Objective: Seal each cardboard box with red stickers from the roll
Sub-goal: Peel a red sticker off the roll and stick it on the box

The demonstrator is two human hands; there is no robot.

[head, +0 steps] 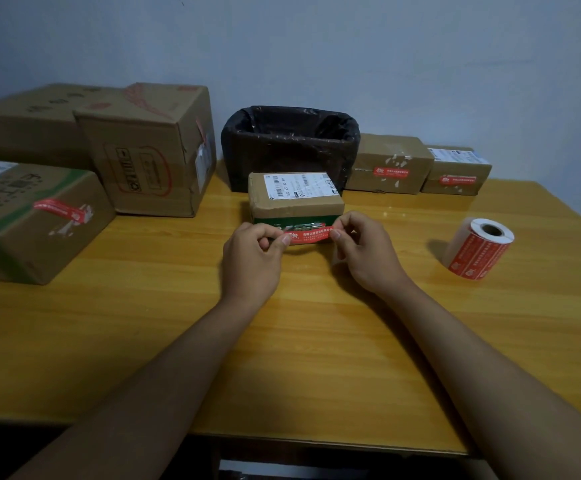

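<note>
A: OK, head view. Where's the sticker?

B: Red sticker [308, 235] stretched flat between both hands, just in front of the small box [294, 199] mid-bench. Left hand [251, 255] pinches its left end, right hand [363, 251] pinches its right end.

A: Roll?

B: Sticker roll [477, 249] stands on the bench [317, 341], right of the hands, apart from them.

A: Other boxes?

B: Two small ones back right, [389, 164] and [457, 171], each with a red sticker. Green-printed box [36, 220] far left has one too. Black-lined bin [291, 147] behind the small box.
</note>
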